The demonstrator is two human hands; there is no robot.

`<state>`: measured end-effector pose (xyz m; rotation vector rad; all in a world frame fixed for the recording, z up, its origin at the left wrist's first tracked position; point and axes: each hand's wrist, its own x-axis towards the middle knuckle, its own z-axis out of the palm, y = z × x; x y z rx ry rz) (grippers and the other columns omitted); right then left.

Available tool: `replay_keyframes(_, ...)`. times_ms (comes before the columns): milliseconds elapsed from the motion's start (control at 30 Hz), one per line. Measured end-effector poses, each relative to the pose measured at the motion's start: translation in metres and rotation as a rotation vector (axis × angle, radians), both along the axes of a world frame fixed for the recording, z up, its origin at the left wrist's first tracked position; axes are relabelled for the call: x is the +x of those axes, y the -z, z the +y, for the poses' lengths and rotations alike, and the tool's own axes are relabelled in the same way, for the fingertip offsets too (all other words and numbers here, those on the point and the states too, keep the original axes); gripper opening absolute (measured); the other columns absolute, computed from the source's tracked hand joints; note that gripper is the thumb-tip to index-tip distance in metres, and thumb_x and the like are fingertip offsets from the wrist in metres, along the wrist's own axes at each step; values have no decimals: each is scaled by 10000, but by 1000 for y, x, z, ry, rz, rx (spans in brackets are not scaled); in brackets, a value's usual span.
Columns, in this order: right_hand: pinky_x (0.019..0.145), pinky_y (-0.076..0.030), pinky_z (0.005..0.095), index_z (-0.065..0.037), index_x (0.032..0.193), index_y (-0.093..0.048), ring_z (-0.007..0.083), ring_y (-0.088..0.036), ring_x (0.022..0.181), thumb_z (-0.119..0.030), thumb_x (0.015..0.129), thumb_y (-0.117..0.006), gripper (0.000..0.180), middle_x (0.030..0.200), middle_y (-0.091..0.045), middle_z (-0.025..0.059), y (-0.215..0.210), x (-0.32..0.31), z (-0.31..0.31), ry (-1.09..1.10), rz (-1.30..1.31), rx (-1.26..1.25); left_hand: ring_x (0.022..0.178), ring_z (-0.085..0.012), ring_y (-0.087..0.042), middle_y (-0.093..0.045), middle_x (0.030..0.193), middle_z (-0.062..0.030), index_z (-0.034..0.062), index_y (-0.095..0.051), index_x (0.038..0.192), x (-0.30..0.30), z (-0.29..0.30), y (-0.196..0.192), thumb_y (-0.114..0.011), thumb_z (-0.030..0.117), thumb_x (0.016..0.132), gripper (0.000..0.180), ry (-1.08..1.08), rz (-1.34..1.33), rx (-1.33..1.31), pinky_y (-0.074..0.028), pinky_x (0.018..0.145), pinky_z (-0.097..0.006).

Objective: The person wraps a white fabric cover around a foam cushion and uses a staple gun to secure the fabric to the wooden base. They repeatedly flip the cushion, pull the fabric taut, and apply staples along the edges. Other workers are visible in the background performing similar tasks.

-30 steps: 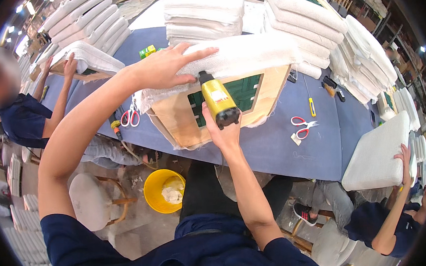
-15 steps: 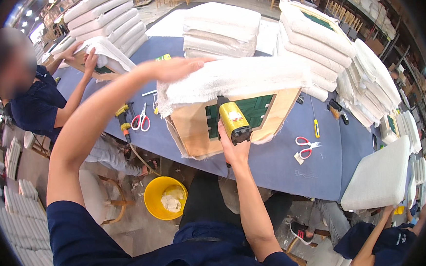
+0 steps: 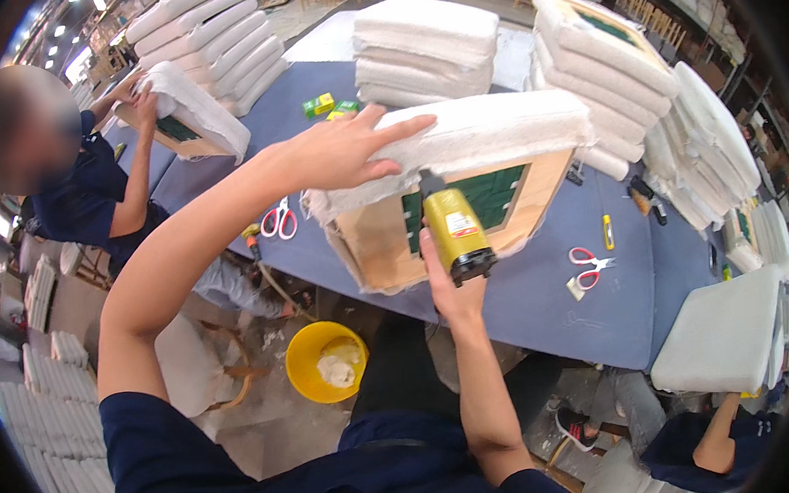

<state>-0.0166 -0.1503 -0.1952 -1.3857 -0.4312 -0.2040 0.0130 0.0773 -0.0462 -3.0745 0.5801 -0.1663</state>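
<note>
The right hand (image 3: 454, 297) grasps a yellow-and-black staple gun (image 3: 459, 229); the left hand (image 3: 348, 154) lies spread and unclenched on a padded, white-fabric seat (image 3: 496, 127) with wooden underside.

- Place was an upholstery workshop, factory-like
- Stacks of padded white seats (image 3: 426, 50) stood on a blue tabletop (image 3: 544, 320)
- Yellow-and-black power tool (image 3: 462, 229) in use, red-handled scissors (image 3: 596, 265) lying out
- Wooden chair frames (image 3: 640, 14) and shelving (image 3: 738, 61) filled the background
- Co-worker (image 3: 84, 195) in navy handled another seat
- Yellow bucket (image 3: 302, 364) held whitish scraps (image 3: 337, 372)
</note>
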Motion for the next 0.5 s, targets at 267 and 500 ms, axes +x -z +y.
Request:
replay_keyframes(267, 785, -578, 392, 37, 1078, -732, 328, -757, 810, -117, 857, -841, 290, 911, -766, 185, 18, 10, 15, 76, -97, -246, 1142, -460, -686, -595, 1274, -243, 467, -174, 1719, 2, 2, 8, -758, 354, 996, 936, 25, -27, -10, -580, 991, -520)
replay_keyframes(500, 786, -547, 437, 44, 1064, -736, 399, -720, 796, -163, 841, -836, 320, 884, -759, 181, 10, 10, 19, 124, -316, -351, 1201, -463, -648, -583, 1317, -258, 359, -142, 1749, 1, 5, 3, -760, 274, 956, 1009, 69, 30, -43, -522, 1083, -495)
